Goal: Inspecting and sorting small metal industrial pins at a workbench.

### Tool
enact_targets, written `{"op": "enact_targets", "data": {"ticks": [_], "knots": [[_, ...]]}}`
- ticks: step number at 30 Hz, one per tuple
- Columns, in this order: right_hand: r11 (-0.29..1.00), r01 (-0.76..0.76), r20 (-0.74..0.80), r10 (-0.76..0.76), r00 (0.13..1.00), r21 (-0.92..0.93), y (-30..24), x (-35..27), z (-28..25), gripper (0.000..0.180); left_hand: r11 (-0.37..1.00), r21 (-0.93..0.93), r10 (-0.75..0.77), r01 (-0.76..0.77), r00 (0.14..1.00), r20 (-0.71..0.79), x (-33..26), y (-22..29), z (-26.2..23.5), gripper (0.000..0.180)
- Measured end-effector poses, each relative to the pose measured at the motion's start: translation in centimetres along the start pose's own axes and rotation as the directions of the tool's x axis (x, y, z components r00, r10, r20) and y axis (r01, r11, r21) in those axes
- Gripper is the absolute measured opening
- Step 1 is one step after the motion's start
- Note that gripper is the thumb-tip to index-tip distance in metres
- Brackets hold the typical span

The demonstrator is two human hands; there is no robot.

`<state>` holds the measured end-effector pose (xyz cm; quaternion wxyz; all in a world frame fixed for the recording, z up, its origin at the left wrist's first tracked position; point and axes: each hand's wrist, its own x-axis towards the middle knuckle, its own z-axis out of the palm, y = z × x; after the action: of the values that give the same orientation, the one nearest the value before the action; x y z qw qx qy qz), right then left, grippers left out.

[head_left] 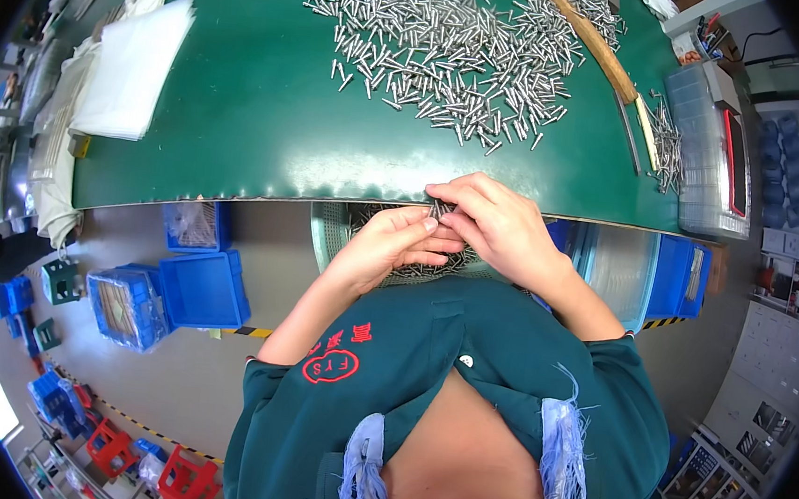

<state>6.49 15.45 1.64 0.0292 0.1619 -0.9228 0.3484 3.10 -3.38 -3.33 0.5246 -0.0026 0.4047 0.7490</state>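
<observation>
My left hand (393, 241) and my right hand (500, 227) meet at the table's near edge. Their fingertips pinch a few small silvery metal pins (438, 208) between them; the fingers partly cover these. Just below, a light green plastic basket (322, 236) holds more of the same dark-looking pins (431, 269), partly hidden by my hands. Beyond my hands, a large heap of shiny metal pins (453, 52) spreads over the green tabletop (233, 96). Whether the pins are threaded is too small to tell.
A wooden strip (594, 42) borders the heap on the right, beside a smaller pile of longer pins (664, 144). Clear plastic boxes (695, 132) stand at the right edge. White sheets (137, 69) lie at the left. Blue bins (204, 288) sit on the floor.
</observation>
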Motion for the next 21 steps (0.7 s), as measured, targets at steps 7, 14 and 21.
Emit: {"op": "enact_targets", "data": {"ticks": [7, 14, 21], "knots": [[0.978, -0.092, 0.062, 0.081, 0.995, 0.189, -0.1, 0.0, -0.5, 0.040, 0.945, 0.313, 0.115, -0.093, 0.992, -0.053, -1.0, 1.0, 1.3, 0.030], [0.976, -0.028, 0.041, 0.020, 0.999, 0.214, -0.2, 0.1, -0.7, 0.045, 0.940, 0.326, 0.110, -0.099, 0.994, -0.014, -1.4, 2.1, 1.5, 0.029], [0.901, -0.150, 0.078, 0.129, 0.989, 0.406, -0.6, 0.1, -1.0, 0.053, 0.953, 0.297, 0.058, -0.060, 0.998, 0.016, -1.3, 2.5, 1.3, 0.031]]}}
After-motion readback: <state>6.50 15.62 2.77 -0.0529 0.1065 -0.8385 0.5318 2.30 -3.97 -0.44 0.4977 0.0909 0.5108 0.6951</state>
